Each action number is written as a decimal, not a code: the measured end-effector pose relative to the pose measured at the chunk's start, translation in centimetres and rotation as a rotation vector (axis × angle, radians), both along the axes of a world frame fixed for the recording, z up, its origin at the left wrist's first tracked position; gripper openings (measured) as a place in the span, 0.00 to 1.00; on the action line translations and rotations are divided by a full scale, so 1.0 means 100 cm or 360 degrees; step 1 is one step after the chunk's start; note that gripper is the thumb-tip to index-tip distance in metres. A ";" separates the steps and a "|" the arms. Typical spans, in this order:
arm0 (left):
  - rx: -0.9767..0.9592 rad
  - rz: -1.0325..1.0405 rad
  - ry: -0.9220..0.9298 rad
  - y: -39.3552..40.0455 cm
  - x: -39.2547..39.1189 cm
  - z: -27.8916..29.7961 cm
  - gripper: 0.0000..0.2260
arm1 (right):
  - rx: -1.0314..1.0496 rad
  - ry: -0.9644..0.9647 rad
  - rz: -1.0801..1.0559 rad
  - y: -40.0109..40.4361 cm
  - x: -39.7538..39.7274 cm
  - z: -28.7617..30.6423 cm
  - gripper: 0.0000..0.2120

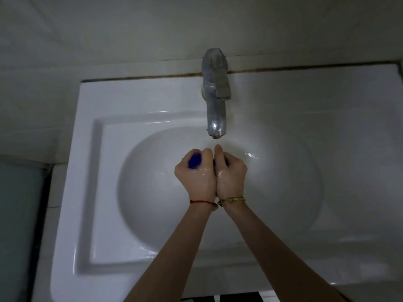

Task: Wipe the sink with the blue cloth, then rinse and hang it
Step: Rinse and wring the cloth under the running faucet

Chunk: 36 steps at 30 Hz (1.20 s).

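Both of my hands are pressed side by side over the middle of the white sink, just below the faucet spout. My left hand grips the bunched blue cloth, which shows between its curled fingers. My right hand also curls round the cloth, and a sliver of blue shows by its fingers. Most of the cloth is hidden inside the two fists. Both hands and wrists look wet.
A metal faucet stands at the back of the basin, its spout ending just above my hands. Tiled wall rises behind it. A greenish surface lies to the left of the sink. The basin holds water droplets at the right.
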State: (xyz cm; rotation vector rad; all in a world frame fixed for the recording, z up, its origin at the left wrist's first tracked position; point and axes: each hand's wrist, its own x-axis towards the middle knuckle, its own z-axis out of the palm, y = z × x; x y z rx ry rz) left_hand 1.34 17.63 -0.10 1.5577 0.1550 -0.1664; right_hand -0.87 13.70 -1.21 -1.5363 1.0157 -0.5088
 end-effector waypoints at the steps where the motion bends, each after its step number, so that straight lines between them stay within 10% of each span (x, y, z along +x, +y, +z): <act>1: 0.0011 0.0017 0.0024 0.001 0.000 -0.001 0.14 | -0.0025 -0.0003 -0.0001 0.001 -0.001 -0.002 0.26; 15: 0.0033 -0.0075 -0.0142 0.013 0.001 0.004 0.06 | 0.0312 0.0238 0.0183 0.006 -0.002 -0.001 0.20; 36: 0.0022 0.0234 -0.0090 0.017 0.009 0.011 0.16 | -0.0345 -0.0124 0.0393 0.012 0.009 0.001 0.19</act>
